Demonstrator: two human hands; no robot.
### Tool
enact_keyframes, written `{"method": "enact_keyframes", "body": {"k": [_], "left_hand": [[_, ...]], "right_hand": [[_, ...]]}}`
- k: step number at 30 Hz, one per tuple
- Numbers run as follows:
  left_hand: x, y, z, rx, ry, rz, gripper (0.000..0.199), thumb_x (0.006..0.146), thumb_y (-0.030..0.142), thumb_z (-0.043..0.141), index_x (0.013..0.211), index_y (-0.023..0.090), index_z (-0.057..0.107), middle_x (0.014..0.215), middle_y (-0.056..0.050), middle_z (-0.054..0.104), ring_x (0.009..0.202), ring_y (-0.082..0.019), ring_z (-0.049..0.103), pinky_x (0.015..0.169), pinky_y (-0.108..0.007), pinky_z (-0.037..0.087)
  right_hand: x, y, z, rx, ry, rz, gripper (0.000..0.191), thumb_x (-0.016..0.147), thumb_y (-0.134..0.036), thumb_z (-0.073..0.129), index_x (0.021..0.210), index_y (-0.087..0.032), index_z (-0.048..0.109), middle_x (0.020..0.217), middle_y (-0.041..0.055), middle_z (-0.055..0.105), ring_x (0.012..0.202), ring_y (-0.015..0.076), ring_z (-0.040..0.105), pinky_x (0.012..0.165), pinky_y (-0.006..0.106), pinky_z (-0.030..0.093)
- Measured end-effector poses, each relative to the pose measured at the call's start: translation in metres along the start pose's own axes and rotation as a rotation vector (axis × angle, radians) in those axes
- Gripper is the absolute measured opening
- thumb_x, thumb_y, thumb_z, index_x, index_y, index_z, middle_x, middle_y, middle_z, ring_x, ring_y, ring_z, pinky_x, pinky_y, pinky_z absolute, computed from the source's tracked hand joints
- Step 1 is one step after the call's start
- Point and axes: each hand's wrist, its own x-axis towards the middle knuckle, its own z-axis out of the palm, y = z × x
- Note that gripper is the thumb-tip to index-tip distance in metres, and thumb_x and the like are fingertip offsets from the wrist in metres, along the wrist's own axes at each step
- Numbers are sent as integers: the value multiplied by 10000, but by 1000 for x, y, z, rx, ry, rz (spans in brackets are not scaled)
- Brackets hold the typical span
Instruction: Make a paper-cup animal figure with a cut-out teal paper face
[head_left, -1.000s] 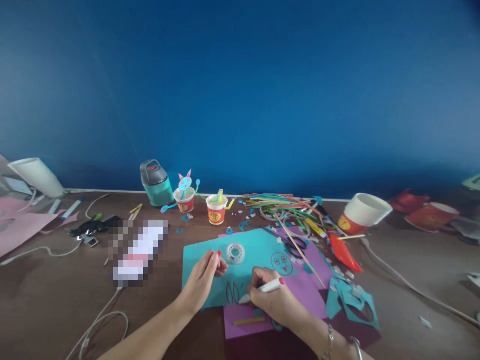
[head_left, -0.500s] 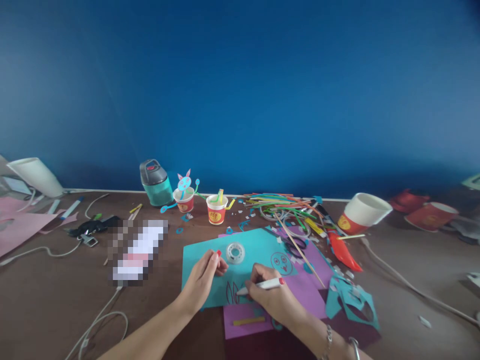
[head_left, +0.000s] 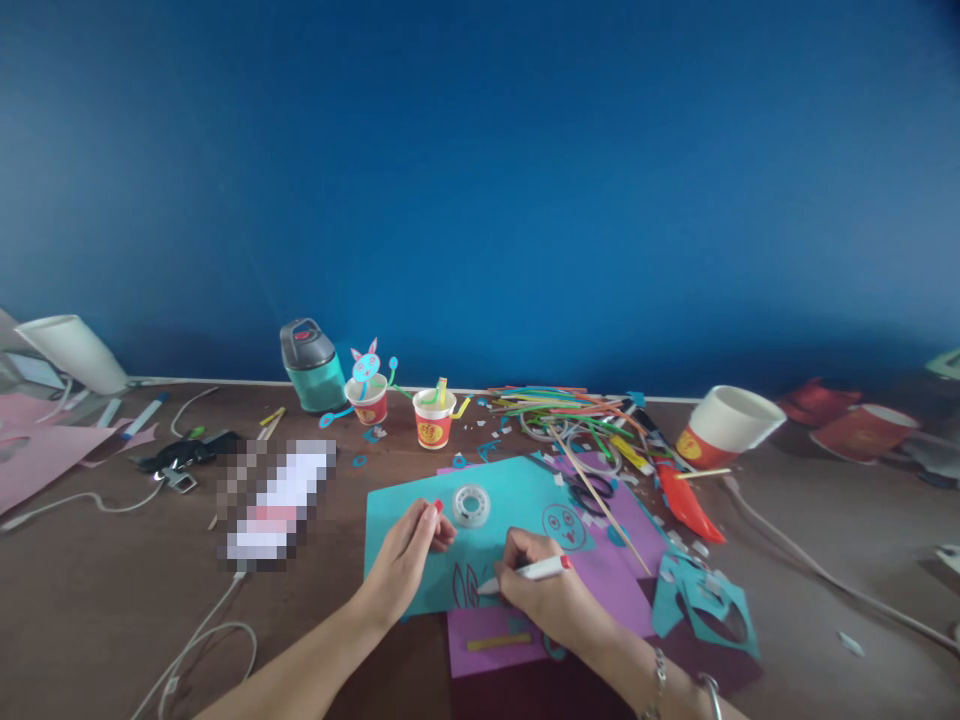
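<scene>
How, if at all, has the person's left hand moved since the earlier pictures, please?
No visible shift: the left hand stays just left of the tape roll, at the same spacing as before.

Free: worktop (head_left: 347, 540) strip between blurred item (head_left: 281, 500) and teal sheet (head_left: 397, 498); right worktop, crossed by cable (head_left: 795, 558) | Blocking: tape (head_left: 484, 510) by left hand (head_left: 412, 540); stick (head_left: 600, 500) over scissors (head_left: 609, 488); straws (head_left: 555, 402), cups (head_left: 433, 430) along back

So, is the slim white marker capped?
Uncapped: the marker shows its narrow tip over turquoise paper; the left hand apparently pinches a small red cap.
</scene>
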Motion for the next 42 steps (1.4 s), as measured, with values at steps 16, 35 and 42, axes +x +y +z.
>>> {"method": "enact_keyframes", "body": {"k": [16,35,42], "left_hand": [[1,2,0,-1,-9,-5,382,876,512,377,679,195,461,731,-26,600,710,-175,593,687,-304,502],[0,1,1,7,-4,14,383,890,499,370,689,192,477,734,-28,607,707,-170,593,686,-296,500],[-1,2,0,10,-3,18,393,885,515,373,687,193,480,731,-27,612,705,-174,598,683,-300,503]], "right_hand": [[2,4,1,-10,-27,6,173,640,-160,492,510,-200,385,435,-76,392,423,68,350,397,178,248],[-4,-9,6,-1,-90,-49,193,703,-226,544,554,-190,426,469,-69,440,447,70,380,418,176,277],[-4,-9,7,-15,-84,-53,174,686,-207,552,550,-192,444,472,-69,441,448,76,397,424,180,288]]}}
